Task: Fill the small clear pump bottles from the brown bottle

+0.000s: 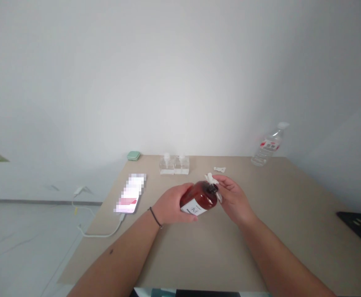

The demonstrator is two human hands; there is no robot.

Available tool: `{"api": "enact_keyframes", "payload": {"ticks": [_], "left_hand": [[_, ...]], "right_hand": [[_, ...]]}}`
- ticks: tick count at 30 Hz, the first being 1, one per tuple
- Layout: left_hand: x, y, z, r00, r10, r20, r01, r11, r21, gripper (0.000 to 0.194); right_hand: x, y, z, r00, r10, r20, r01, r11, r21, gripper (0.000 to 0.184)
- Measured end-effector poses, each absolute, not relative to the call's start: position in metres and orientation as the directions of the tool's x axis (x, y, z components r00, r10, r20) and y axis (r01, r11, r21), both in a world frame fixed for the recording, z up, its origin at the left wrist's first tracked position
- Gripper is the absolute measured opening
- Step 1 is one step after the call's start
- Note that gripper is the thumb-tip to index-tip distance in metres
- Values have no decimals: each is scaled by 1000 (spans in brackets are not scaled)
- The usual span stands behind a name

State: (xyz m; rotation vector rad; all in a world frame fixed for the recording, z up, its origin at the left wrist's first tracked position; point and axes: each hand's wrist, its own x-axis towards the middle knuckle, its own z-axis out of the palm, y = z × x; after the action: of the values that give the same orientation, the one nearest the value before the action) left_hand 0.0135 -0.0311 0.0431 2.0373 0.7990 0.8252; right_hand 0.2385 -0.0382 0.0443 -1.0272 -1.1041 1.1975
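My left hand [173, 205] is wrapped round a brown bottle [202, 194] with a white label marked M. The bottle tilts to the right above the table, and its dark neck has no cap on it. In my right hand [232, 196], pinched between thumb and fingers, is a crumpled white tissue [210, 178] beside the bottle's neck. Part of the tissue hangs below the neck; I cannot tell whether it touches the opening.
Two clear pump bottles [174, 165] stand at the table's back edge, near a green case [133, 156]. A white scrap [220, 169] lies right of them. A plastic water bottle [268, 146] is back right, a charging phone [131, 193] left, a black object [358, 227] far right.
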Motion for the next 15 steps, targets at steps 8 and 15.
{"api": "enact_keyframes", "payload": {"ticks": [8,15], "left_hand": [[19,-37,45,712,700,43,39,-100,994,67],[21,-37,32,852,499,-158,-99,450,887,58]], "right_hand": [[232,-60,58,-3,990,142,-194,138,-971,36],[228,-72,66,-31,970,243,-290,224,-930,32]]}}
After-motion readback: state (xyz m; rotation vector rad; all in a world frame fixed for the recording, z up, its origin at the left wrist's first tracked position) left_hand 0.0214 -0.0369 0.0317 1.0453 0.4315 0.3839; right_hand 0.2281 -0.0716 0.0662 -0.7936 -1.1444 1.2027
